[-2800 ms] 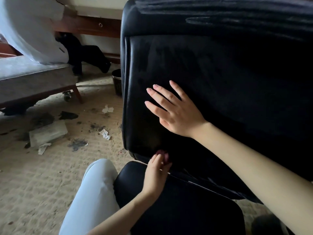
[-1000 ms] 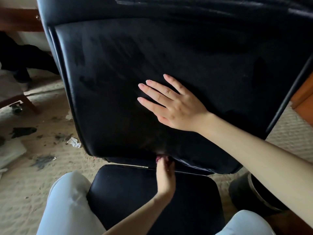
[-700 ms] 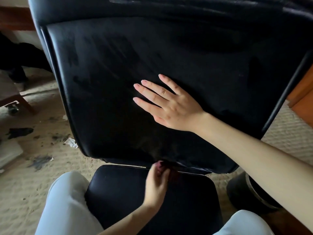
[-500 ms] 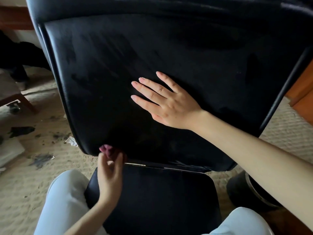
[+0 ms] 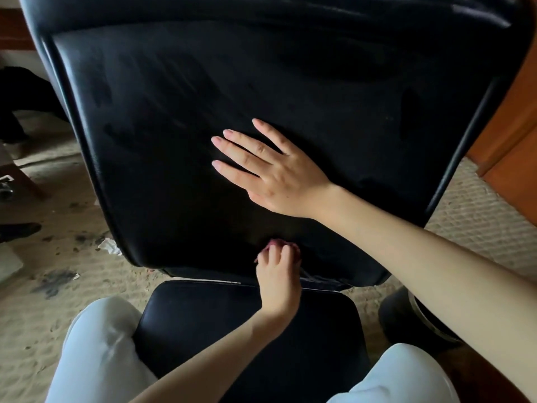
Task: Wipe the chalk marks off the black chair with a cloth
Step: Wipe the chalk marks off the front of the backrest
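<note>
Carpet (image 5: 37, 321) lies under the chair (image 5: 232, 330). Your right hand (image 5: 279, 175) rests flat on its backrest (image 5: 174, 135), fingers spread; your left hand (image 5: 279, 280), fingers curled, clamps the cloth (image 5: 273, 243) low on the backrest.

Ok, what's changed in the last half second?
The left hand, gripping the pink cloth, slid rightward along the lower edge of the chair backrest, from its left corner to the middle. The right hand stayed flat on the backrest, fingers straight.
</note>
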A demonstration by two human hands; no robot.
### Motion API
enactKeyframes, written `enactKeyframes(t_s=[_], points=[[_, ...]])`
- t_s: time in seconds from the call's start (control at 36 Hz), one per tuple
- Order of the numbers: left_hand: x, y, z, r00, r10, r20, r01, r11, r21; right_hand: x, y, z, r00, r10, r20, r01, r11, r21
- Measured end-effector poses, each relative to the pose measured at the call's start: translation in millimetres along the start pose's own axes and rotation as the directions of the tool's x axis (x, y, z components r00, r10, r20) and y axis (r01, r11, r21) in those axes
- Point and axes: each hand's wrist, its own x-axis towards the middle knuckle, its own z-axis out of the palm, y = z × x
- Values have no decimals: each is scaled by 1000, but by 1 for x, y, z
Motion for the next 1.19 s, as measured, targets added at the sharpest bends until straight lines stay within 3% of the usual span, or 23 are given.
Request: enactKeyframes(t_s=[0.11,0.22,0.28,0.36,0.44,0.56,0.75,0.89,0.97,1.19], points=[[-6,-2,1,984,70,166,-79,996,51,1,-1,0,1000,3,5,-3,1000,-18],[-29,-2,-12,876,196,440,-127,975,-182,2,-2,-2,1000,-3,23,4,1000,-17],[-44,-2,-27,897,165,410,3,926,-378,1,-2,-3,1000,-4,30,5,1000,-20],[-60,-17,-52,954,-98,283,241,813,-529,0,-2,-3,999,-6,34,7,999,-33],[-67,-45,-72,919,-326,223,394,723,-567,1,-2,-4,999,-10,41,11,999,-40],[-58,-62,-72,876,-461,144,452,677,-580,0,-2,-10,998,-15,67,16,1000,-7],[-29,-1,-8,905,-421,61,383,743,-549,-52,16,-47,972,11,236,-4,1000,-30],[-25,9,29,921,-388,-15,347,840,-416,-90,31,-74,964,109,241,-84,990,-110],[-33,14,49,935,-354,33,340,863,-375,-112,43,-76,958,123,260,-83,983,-162],[-51,63,76,959,-210,190,277,828,-488,-117,47,-68,958,110,263,-49,972,-229]])
